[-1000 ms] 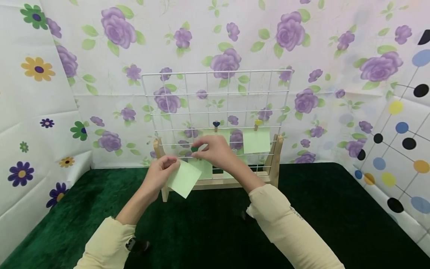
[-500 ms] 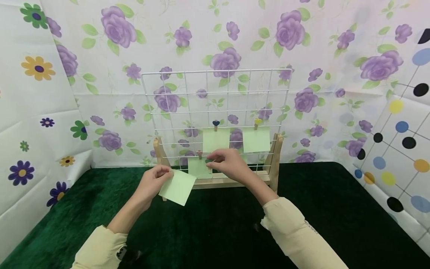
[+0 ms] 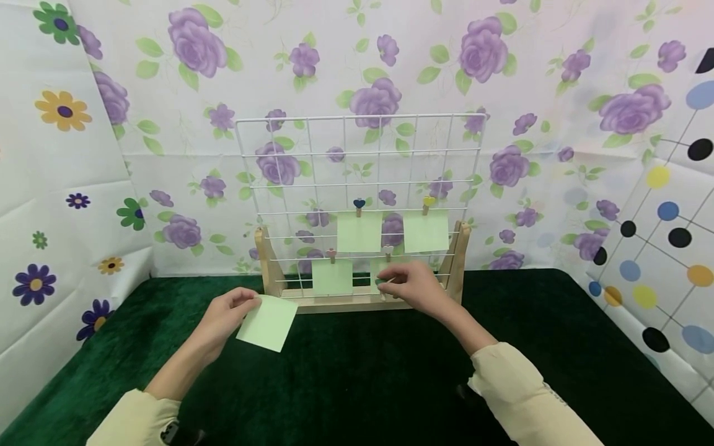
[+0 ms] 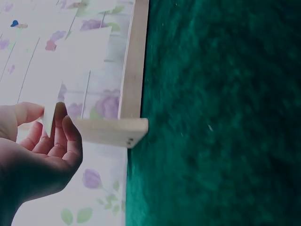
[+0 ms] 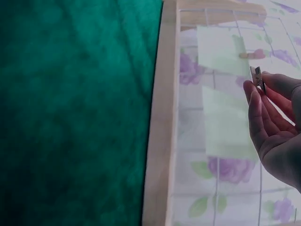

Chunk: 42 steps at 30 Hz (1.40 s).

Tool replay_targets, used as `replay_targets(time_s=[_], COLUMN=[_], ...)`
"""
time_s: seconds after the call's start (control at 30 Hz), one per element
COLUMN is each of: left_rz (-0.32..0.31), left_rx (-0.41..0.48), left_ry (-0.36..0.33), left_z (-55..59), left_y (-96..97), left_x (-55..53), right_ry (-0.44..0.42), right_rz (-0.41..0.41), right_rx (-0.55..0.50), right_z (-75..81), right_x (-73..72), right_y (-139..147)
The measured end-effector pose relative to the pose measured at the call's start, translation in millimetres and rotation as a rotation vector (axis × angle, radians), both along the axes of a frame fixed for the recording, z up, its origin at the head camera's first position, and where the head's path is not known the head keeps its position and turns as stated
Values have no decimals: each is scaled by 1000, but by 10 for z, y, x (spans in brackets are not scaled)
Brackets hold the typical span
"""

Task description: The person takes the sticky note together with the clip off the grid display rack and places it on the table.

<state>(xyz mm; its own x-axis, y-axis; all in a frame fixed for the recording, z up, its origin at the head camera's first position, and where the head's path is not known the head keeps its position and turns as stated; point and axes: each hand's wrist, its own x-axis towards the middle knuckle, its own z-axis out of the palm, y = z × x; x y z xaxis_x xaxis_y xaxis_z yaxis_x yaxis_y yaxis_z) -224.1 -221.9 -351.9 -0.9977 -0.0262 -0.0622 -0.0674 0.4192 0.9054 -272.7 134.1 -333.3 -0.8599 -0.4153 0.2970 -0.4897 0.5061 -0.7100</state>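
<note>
My left hand (image 3: 220,319) pinches a pale green square of paper (image 3: 269,323) by its upper left corner, low in front of the rack. In the left wrist view this sheet shows nearly edge-on between thumb and fingertips. My right hand (image 3: 421,288) pinches a small clothespin (image 5: 257,77) with a green top, in front of the white wire grid rack (image 3: 379,151). Clothespins hold several pale green papers on the grid: one with a dark blue heart (image 3: 359,203), one with a yellow heart (image 3: 428,202), one pinkish (image 3: 331,254), one pale (image 3: 388,251). My right hand partly hides the lower right paper (image 3: 377,268).
Wooden legs (image 3: 458,263) and a wooden bottom bar (image 3: 334,304) support the grid on a dark green cloth (image 3: 346,378). A flower-print sheet (image 3: 424,37) hangs close behind, with patterned sheets at the left and right sides.
My left hand has moved left and down with the paper, away from the grid. My right hand has moved right and down with the clothespin, uncovering the upper middle and lower left papers.
</note>
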Motion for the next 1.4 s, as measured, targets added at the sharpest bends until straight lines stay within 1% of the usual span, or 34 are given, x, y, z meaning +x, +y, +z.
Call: replay_targets(time_s=[0.1, 0.2, 0.3, 0.37, 0.5, 0.6, 0.7, 0.77, 0.97, 1.1, 1.23, 1.4], left_rz=[-3, -24, -45, -44, -30, -21, -13, -9, -24, -33, -35, -36], left_rx=[23, 42, 32, 13, -28, -52, -55, -56, -67, -73, -105, -182], left_ry=[-13, -18, -17, -19, -32, -44, -51, -56, -94, -122, -128, -134], left_z=[-42, -88, -131, -149, -170, -179, -192, -199, -235, -272, -306, -333], left_y=[-89, -179, -265, -315, -402, -461, -520, -563, -669, -730, -794, -859], left_x=[23, 40, 48, 53, 55, 56, 60, 65, 77, 75, 71, 45], right_ry=[-31, -41, -44, -37, -62, -112, -172, -190, -249, -295, -299, -317], right_rz=[-17, -67, -123, -145, -142, -143, -154, -159, -147, -162, -183, -203], right_rx=[-2, 15, 30, 48, 60, 39, 8, 5, 0, 9, 30, 58], right_z=[-51, -105, -156, -185, -212, -220, -237, -254, -292, -320, -383, -473], right_x=[11, 35, 56, 57, 60, 78, 95, 103, 148, 192, 199, 158], right_y=[97, 198, 297, 364, 519, 647, 781, 870, 1123, 1264, 1401, 1545])
